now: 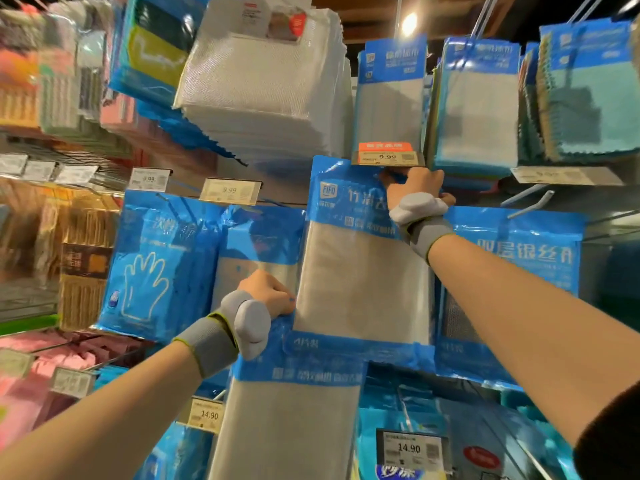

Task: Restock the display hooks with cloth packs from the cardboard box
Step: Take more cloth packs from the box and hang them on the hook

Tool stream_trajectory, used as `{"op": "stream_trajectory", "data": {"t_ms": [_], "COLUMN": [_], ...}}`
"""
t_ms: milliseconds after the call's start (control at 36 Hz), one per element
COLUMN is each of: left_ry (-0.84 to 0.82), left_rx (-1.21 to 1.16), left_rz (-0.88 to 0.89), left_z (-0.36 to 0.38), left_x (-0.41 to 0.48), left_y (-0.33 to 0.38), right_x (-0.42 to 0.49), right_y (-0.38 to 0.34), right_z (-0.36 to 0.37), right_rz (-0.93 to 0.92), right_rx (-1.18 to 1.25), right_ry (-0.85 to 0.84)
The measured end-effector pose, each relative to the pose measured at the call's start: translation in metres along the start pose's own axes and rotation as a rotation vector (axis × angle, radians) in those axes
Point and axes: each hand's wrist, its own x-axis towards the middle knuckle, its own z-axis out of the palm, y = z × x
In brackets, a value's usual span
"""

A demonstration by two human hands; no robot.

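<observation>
In the head view, the right hand (414, 188) is clamped on the top edge of a blue-headed grey cloth pack (360, 265), just below the orange 9.99 price tag (386, 154). The left hand (268, 296) pinches the same pack's lower left edge. Well below that tag a second grey cloth pack (287, 420) hangs, overlapped by the held one.

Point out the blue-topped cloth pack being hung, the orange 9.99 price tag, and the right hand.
blue-topped cloth pack (360, 278): head view, on its grey cloth window.
orange 9.99 price tag (386, 154): head view, on its face.
right hand (414, 183): head view, on its back.
</observation>
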Motion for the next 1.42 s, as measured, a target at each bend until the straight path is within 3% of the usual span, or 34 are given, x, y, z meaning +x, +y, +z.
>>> {"op": "stream_trajectory", "data": {"t_ms": [389,500,611,695,722,750,806,917,1000,1111,1250,1306,1417], "left_ry": [-0.041,-0.040,-0.022,-0.021,-0.016,-0.009,-0.016,-0.013,0.013,0.024,0.071,0.087,0.138], "left_rx": [0.019,0.041,0.055,0.056,0.049,0.046,0.065,0.090,0.101,0.109,0.107,0.112,0.137], "left_rz": [0.004,0.006,-0.003,-0.025,-0.033,-0.043,-0.066,-0.110,-0.139,-0.152,-0.156,-0.160,-0.173], "left_z": [-0.003,-0.003,-0.004,-0.005,-0.004,-0.006,-0.009,-0.012,-0.015,-0.021,-0.029,-0.033,-0.043], "left_x": [-0.006,-0.003,0.000,-0.001,-0.002,-0.002,-0.003,-0.009,-0.017,-0.033,-0.055,-0.059,-0.073], "left_y": [-0.009,-0.011,-0.011,-0.013,-0.013,-0.014,-0.015,-0.018,-0.016,-0.015,-0.015,-0.015,-0.009], "right_x": [0.010,0.010,0.012,0.006,0.007,0.004,0.008,-0.012,-0.031,-0.071,-0.121,-0.135,-0.163], "right_y": [0.011,0.009,0.018,0.029,0.032,0.030,0.035,0.043,0.039,0.036,0.029,0.026,0.021], "right_z": [-0.021,-0.016,-0.004,0.008,0.012,0.011,0.024,0.029,0.031,0.035,0.031,0.031,0.032], "right_rz": [0.057,0.062,-0.002,-0.152,-0.178,-0.168,-0.064,-0.014,0.002,-0.174,-0.282,-0.344,-0.430], "right_rx": [-0.090,-0.033,0.012,0.174,0.083,-0.091,-0.221,-0.139,-0.050,0.088,0.317,0.284,0.114], "right_ry": [-0.205,-0.174,-0.144,-0.128,-0.110,-0.194,-0.092,0.078,0.109,-0.112,-0.725,-0.942,-1.087]}}
